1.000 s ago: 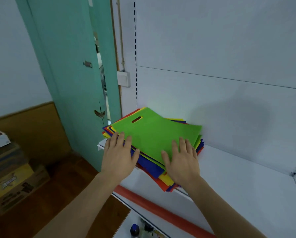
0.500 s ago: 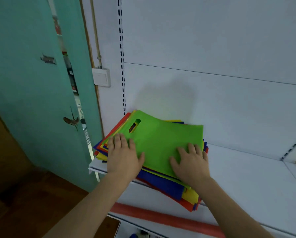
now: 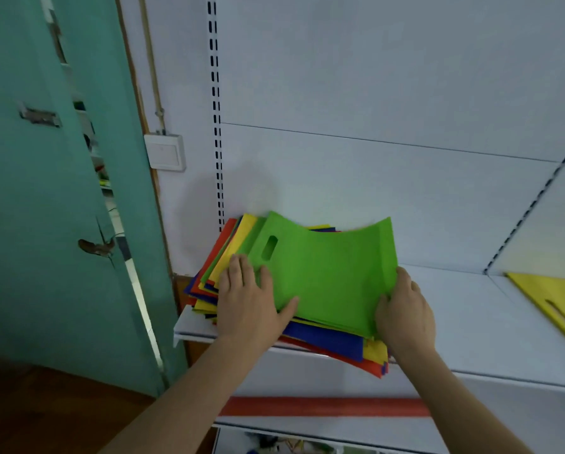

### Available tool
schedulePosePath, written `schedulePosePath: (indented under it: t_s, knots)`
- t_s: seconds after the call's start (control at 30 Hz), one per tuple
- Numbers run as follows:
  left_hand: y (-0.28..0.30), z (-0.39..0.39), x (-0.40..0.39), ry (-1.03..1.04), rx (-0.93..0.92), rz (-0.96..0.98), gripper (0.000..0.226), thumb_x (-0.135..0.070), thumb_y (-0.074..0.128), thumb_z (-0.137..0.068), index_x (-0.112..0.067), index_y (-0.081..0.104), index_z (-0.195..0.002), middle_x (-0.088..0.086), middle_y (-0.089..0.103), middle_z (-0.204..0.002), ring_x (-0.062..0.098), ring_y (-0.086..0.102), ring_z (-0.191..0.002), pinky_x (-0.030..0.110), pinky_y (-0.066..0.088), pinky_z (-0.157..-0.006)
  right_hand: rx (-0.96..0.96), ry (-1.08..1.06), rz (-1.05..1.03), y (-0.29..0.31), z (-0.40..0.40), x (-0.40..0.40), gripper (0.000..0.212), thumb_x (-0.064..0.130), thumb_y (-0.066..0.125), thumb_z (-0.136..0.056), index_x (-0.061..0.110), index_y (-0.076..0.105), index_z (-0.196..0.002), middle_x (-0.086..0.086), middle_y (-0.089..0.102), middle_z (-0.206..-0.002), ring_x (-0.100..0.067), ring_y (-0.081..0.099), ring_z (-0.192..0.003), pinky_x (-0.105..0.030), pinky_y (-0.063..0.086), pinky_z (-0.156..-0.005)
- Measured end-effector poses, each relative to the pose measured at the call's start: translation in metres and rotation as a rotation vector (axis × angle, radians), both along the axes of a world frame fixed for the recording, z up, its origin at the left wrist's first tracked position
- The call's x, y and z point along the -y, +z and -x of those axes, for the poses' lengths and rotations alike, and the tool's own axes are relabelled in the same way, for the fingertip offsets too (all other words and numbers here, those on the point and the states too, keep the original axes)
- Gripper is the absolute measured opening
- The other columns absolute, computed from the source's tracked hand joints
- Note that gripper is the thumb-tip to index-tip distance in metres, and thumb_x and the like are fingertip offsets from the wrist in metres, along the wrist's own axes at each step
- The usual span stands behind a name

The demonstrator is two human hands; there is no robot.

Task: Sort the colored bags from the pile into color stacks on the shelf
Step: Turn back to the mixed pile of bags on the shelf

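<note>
A pile of colored bags [image 3: 327, 339] in red, blue, yellow and green lies at the left end of the white shelf [image 3: 491, 326]. On top is a green bag [image 3: 323, 273] with a slot handle, its right edge curled upward. My right hand [image 3: 404, 314] grips that lifted right edge with thumb and fingers. My left hand [image 3: 250, 298] lies flat on the pile's left side, fingers straight, its thumb resting on the green bag. A yellow bag [image 3: 556, 301] lies alone on the shelf at the far right.
A teal door [image 3: 45, 191] stands just left of the shelf, beside a white wall switch [image 3: 165, 153]. A slotted upright [image 3: 216, 109] runs up the back panel. A red strip [image 3: 327, 406] edges the lower shelf below.
My right hand went from flat on the green bag to gripping its right edge, which now curls up off the pile. The view shifted right, showing the yellow bag.
</note>
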State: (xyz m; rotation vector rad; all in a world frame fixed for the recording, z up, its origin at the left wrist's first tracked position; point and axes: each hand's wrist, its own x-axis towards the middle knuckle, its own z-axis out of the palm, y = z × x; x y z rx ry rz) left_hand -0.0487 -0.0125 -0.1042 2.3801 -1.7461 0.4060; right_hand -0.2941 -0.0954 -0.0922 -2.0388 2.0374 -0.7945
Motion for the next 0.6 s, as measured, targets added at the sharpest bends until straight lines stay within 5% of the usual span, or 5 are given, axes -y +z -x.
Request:
schedulePosePath:
  t_s: [0.17,0.37,0.5,0.6]
  knots:
    - [-0.003,0.008,-0.001,0.036,0.017,-0.077,0.09,-0.074,0.02,-0.099,-0.009,0.029,-0.161,0.033,0.03,-0.163,0.046,0.019,-0.156,0.06,0.01,-0.126,0.044,-0.052,-0.02,-0.005,0.007,0.01,0.061,0.012,0.052,-0.094,0.01,0.034,-0.152,-0.022,0.063,-0.127,-0.046,0.063,-0.11,-0.05,0.049,-0.083]
    - [-0.009,0.017,0.001,-0.115,-0.034,-0.008,0.067,-0.052,0.036,-0.107,-0.016,0.023,-0.161,0.011,0.052,-0.152,0.038,0.037,-0.145,0.055,0.024,-0.124,0.121,-0.082,-0.163,-0.008,0.02,0.025,0.02,0.026,0.062,-0.092,0.016,0.05,-0.103,-0.005,0.059,-0.083,-0.032,0.054,-0.074,-0.037,0.042,-0.062]
    - [-0.009,0.018,0.004,-0.127,-0.098,0.04,0.069,-0.053,0.044,-0.104,-0.019,0.024,-0.161,0.016,0.04,-0.157,0.037,0.043,-0.141,0.054,0.032,-0.121,0.116,-0.058,-0.212,-0.005,0.035,0.038,0.015,0.021,0.066,-0.09,0.011,0.062,-0.08,-0.006,0.065,-0.074,-0.025,0.06,-0.069,-0.031,0.044,-0.057]
    - [-0.004,0.014,0.004,-0.107,-0.108,0.046,0.071,-0.06,0.045,-0.101,-0.02,0.033,-0.158,0.019,0.025,-0.166,0.038,0.041,-0.143,0.053,0.033,-0.12,0.123,-0.057,-0.159,-0.003,0.04,0.042,0.007,0.016,0.062,-0.092,0.01,0.061,-0.089,-0.007,0.065,-0.08,-0.03,0.059,-0.075,-0.036,0.047,-0.065]
